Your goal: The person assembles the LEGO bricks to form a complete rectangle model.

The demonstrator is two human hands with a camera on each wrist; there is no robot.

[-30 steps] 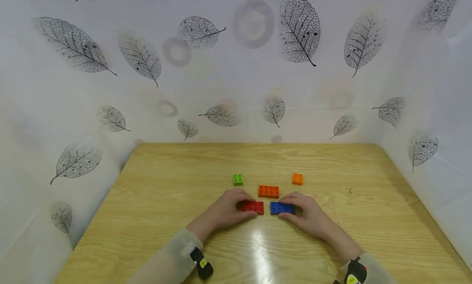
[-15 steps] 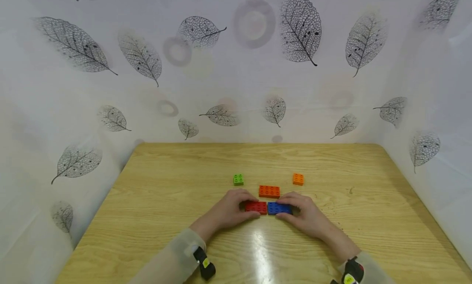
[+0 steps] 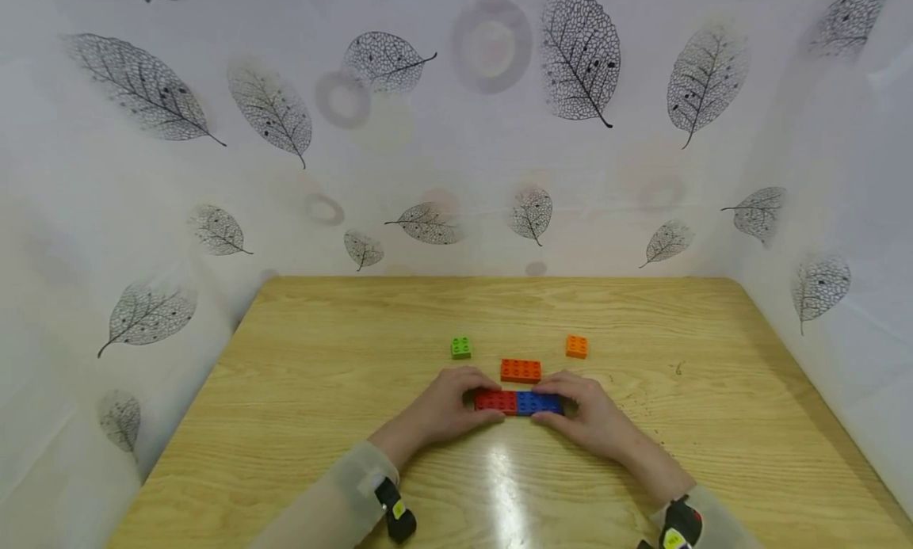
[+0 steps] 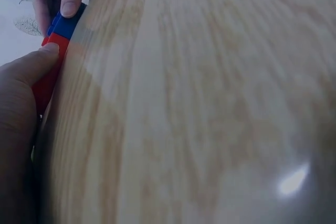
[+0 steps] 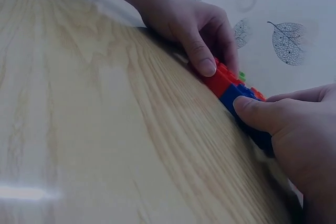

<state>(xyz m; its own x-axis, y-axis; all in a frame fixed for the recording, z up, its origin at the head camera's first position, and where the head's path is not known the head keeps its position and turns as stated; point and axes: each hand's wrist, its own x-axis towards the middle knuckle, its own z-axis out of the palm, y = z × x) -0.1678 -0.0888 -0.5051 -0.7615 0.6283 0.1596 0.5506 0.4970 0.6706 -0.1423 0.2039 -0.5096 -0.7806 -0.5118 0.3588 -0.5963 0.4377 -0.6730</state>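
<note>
My left hand (image 3: 444, 406) pinches a red toy building brick (image 3: 496, 402) between thumb and fingers, front to back. In the same way my right hand (image 3: 594, 413) pinches a blue building brick (image 3: 533, 403). The two bricks lie on the wooden table in one row, end against end, studs up. Seen from the left wrist, my thumb presses the near side of the red brick (image 4: 48, 77), and the blue brick (image 4: 67, 26) joins its far end. In the right wrist view my right thumb lies on the side of the blue brick (image 5: 236, 100); my palm hides part of it.
Just behind the pair lies an orange-red brick (image 3: 521, 371). Farther back are a small green brick (image 3: 460, 348) on the left and a small orange brick (image 3: 576, 346) on the right. A leaf-printed sheet (image 3: 456, 153) hangs behind the table (image 3: 342, 319).
The red brick has slid right with my left hand and the blue brick left with my right hand. The gap between them has closed, and their ends now meet.
</note>
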